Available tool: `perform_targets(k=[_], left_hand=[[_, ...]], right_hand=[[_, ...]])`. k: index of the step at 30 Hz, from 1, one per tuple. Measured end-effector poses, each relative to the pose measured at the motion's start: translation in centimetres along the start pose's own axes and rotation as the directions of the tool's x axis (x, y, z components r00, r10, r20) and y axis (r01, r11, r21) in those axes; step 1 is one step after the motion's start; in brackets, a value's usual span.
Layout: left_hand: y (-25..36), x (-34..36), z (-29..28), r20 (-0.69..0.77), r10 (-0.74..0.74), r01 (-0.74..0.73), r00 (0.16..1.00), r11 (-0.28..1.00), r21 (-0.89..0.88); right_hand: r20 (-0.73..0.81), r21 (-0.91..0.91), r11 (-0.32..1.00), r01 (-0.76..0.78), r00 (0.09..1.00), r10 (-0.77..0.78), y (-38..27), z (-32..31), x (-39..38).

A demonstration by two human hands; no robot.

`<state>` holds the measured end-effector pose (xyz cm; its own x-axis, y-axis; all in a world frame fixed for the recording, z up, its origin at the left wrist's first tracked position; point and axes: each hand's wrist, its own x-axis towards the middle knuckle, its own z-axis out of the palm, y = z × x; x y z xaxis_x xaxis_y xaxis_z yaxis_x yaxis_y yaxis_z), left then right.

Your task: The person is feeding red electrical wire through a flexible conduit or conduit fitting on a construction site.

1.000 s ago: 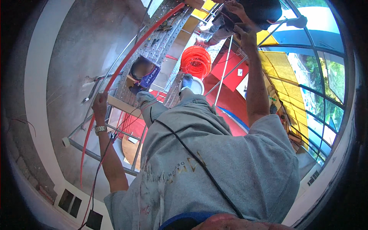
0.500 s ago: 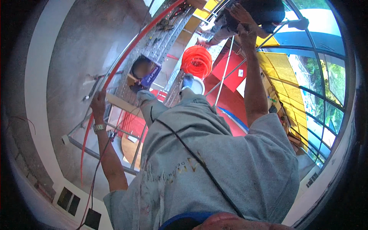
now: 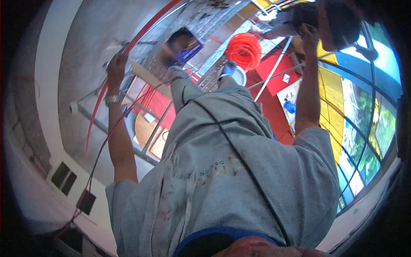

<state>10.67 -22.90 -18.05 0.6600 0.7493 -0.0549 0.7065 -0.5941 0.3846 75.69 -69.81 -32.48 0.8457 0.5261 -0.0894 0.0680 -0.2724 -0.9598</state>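
Both hands stay raised: left hand (image 3: 116, 68) still grips the red conduit (image 3: 96, 107) (right hand (image 3: 309, 33) grasp unclear).

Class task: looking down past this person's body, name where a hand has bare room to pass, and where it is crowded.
Bare room: the grey floor left of the red pipe that the left hand grips, and the red floor patch beside the right arm. Crowded: the perforated metal platform around the orange cable coil and the feet, hemmed by metal bars.
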Motion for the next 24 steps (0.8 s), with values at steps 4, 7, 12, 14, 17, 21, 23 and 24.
perform_targets(k=[4, 7, 12, 14, 17, 21, 23, 24], left_hand=[[-3.1, 3.2, 4.3, -0.161, 0.158, -0.174, 0.974, 0.981, -0.085], [-5.4, 1.6, 1.3, -0.125, -0.053, 0.053, 0.991, 0.999, -0.004], [-2.1, 1.8, -1.8, -0.111, -0.100, 0.104, 0.989, 0.994, 0.036], [-2.5, 1.9, -1.3, -0.154, -0.097, 0.103, 0.983, 0.994, 0.032], [-1.9, 2.5, -0.5, -0.080, -0.136, 0.133, 0.987, 0.990, -0.044], [-2.1, 1.5, -2.8, -0.051, -0.137, 0.136, 0.989, 0.990, -0.028], [-1.5, 1.1, -2.7, -0.058, -0.169, 0.168, 0.984, 0.986, -0.010], [-1.1, 1.4, -2.6, -0.059, -0.188, 0.187, 0.980, 0.982, -0.015]], right_hand=[[0.057, 0.005, 0.964, 0.264, 0.963, -0.264, 6.8, -13.3, 2.9], [0.215, -0.521, 0.704, 0.483, 0.872, -0.440, 7.9, -8.5, 3.9], [0.517, -0.691, 0.028, 0.722, 0.522, -0.678, 9.1, -10.1, 5.0], [0.527, -0.708, 0.071, 0.702, 0.593, -0.608, 10.2, -11.1, 4.8], [0.305, -0.419, 0.680, 0.602, 0.798, -0.519, 9.9, -14.5, 4.3], [0.110, -0.508, 0.787, 0.349, 0.933, -0.343, 8.9, -5.6, 2.6], [0.004, -0.445, 0.869, 0.218, 0.970, -0.241, 7.0, -3.0, 1.9], [0.023, -0.473, 0.846, 0.246, 0.963, -0.268, 6.0, -3.8, 1.8]])
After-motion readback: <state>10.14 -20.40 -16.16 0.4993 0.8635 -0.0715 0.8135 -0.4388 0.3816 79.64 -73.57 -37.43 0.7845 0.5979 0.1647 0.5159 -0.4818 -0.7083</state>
